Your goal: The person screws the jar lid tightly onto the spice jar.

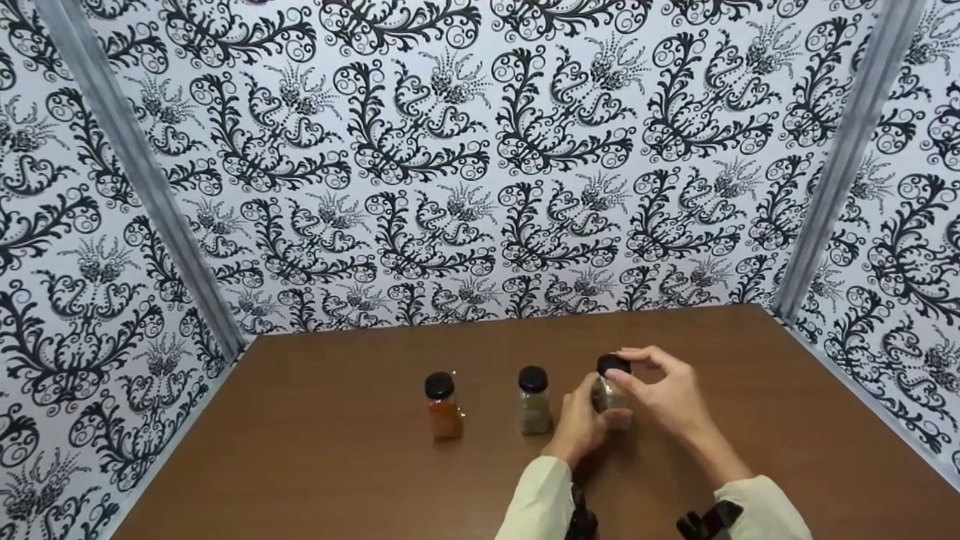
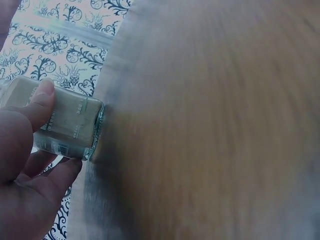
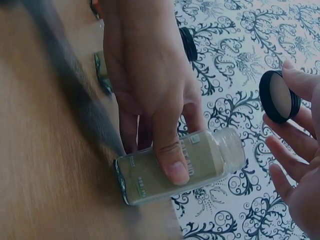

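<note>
My left hand [image 1: 581, 424] grips a small clear glass spice jar [image 3: 205, 162] round its body, thumb across the printed side. Pale beige-green powder fills most of the jar, and its threaded neck is bare in the right wrist view. Just off that neck, my right hand [image 1: 667, 394] pinches a round black lid [image 3: 278, 96] between thumb and fingers, its inside facing the jar. The left wrist view shows the jar's base [image 2: 97, 130] close to the table; whether it touches cannot be told.
To the left stand two more upright, black-lidded spice jars: one with greenish contents [image 1: 535, 415], one with orange-red contents [image 1: 445, 420]. All are on a brown wooden table [image 1: 322, 465]. Black-and-white patterned walls [image 1: 420, 187] enclose its back and sides.
</note>
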`<control>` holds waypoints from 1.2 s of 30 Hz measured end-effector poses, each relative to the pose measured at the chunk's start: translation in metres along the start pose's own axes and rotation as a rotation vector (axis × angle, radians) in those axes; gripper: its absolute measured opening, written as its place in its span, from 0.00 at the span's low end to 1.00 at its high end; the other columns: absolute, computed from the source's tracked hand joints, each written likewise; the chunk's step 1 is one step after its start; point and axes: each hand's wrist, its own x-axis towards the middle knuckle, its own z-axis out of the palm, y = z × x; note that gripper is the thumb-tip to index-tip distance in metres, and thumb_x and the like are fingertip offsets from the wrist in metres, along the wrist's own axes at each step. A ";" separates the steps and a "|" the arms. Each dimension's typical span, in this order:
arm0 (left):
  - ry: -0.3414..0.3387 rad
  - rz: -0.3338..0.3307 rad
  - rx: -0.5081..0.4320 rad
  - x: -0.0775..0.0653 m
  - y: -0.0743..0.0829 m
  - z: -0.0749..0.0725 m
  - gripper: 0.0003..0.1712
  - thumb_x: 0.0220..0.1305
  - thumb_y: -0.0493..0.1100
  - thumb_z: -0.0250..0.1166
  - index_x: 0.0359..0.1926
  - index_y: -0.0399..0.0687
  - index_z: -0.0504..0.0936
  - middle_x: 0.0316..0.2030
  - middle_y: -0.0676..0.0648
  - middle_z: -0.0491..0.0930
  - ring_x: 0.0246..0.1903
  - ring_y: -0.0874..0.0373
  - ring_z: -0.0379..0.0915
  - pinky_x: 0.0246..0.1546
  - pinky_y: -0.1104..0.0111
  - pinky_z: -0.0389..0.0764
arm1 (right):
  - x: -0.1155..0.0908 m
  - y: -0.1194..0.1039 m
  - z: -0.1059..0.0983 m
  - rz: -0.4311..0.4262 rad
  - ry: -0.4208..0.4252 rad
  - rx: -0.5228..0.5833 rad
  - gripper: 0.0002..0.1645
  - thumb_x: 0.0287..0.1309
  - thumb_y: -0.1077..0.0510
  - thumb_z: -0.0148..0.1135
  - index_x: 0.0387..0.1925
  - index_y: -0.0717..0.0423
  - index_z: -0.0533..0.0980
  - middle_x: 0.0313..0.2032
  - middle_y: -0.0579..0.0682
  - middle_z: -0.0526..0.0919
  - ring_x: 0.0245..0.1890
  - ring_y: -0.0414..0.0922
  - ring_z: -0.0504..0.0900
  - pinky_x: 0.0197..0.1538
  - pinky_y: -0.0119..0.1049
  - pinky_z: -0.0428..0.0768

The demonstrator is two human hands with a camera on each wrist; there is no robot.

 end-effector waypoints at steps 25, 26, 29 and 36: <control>-0.010 0.029 0.005 -0.001 -0.003 0.001 0.28 0.57 0.50 0.75 0.58 0.59 0.76 0.47 0.51 0.86 0.43 0.64 0.82 0.44 0.71 0.80 | 0.003 0.036 0.012 -0.039 0.117 -0.134 0.18 0.46 0.55 0.80 0.42 0.52 0.87 0.41 0.49 0.90 0.37 0.42 0.82 0.44 0.35 0.82; -0.009 0.030 0.005 -0.001 -0.002 0.000 0.28 0.57 0.50 0.75 0.58 0.59 0.76 0.48 0.51 0.86 0.44 0.63 0.82 0.44 0.71 0.80 | 0.003 0.036 0.012 -0.043 0.117 -0.136 0.18 0.47 0.56 0.80 0.42 0.52 0.87 0.41 0.49 0.90 0.37 0.41 0.82 0.44 0.35 0.81; -0.007 0.035 0.001 -0.001 -0.002 0.000 0.28 0.58 0.49 0.74 0.58 0.59 0.76 0.49 0.51 0.86 0.46 0.63 0.82 0.46 0.70 0.80 | 0.004 0.037 0.012 -0.056 0.117 -0.138 0.17 0.48 0.56 0.80 0.42 0.53 0.86 0.41 0.50 0.90 0.37 0.39 0.81 0.44 0.33 0.81; 0.002 0.036 -0.016 0.000 -0.004 0.001 0.28 0.56 0.50 0.75 0.57 0.58 0.77 0.47 0.51 0.87 0.44 0.64 0.81 0.45 0.71 0.80 | 0.004 0.039 0.012 -0.078 0.113 -0.137 0.16 0.47 0.56 0.80 0.39 0.52 0.86 0.41 0.47 0.90 0.37 0.37 0.81 0.43 0.33 0.81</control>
